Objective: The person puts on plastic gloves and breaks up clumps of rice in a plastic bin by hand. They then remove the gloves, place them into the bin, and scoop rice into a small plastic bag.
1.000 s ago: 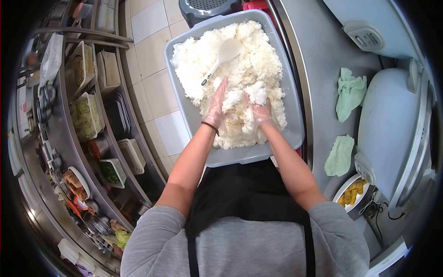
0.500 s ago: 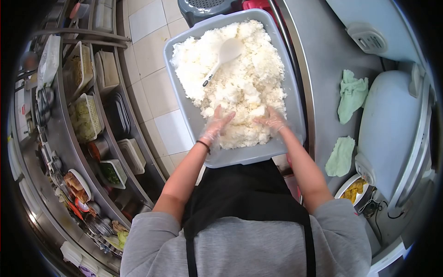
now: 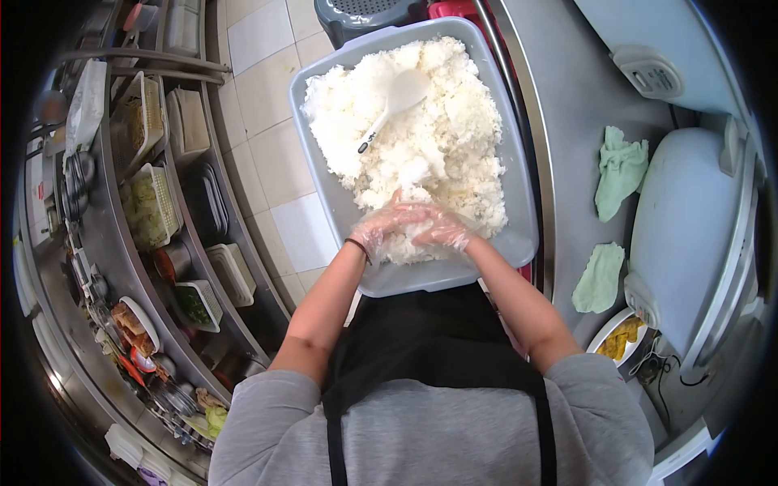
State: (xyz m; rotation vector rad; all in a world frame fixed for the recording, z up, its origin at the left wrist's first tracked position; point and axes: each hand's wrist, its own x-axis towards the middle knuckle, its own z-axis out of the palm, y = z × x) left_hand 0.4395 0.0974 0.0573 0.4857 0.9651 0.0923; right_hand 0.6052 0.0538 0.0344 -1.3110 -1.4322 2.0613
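Observation:
A large grey-blue plastic tub (image 3: 320, 190) holds a heap of cooked white rice (image 3: 466, 130). A white rice paddle (image 3: 408, 89) lies on the heap, its handle slanting down to the left. Both my hands wear clear plastic gloves and meet at the near end of the tub. My left hand (image 3: 391, 220) curves in from the left, its fingers overlapping those of my right hand (image 3: 444, 227). Some rice is pressed between the two hands; the fingers and palms partly hide it.
On the right a steel counter (image 3: 559, 89) carries green cloths (image 3: 621, 170) and large light-blue rice cookers (image 3: 681, 235). A bowl of yellow food (image 3: 622, 334) stands near them. To the left are shelves with food baskets (image 3: 150, 206). A dark grey plastic stool (image 3: 361, 12) is beyond the tub.
My hands were apart on either side of the near rice; now they have come together with rice between them. The paddle rests in the same place on the heap.

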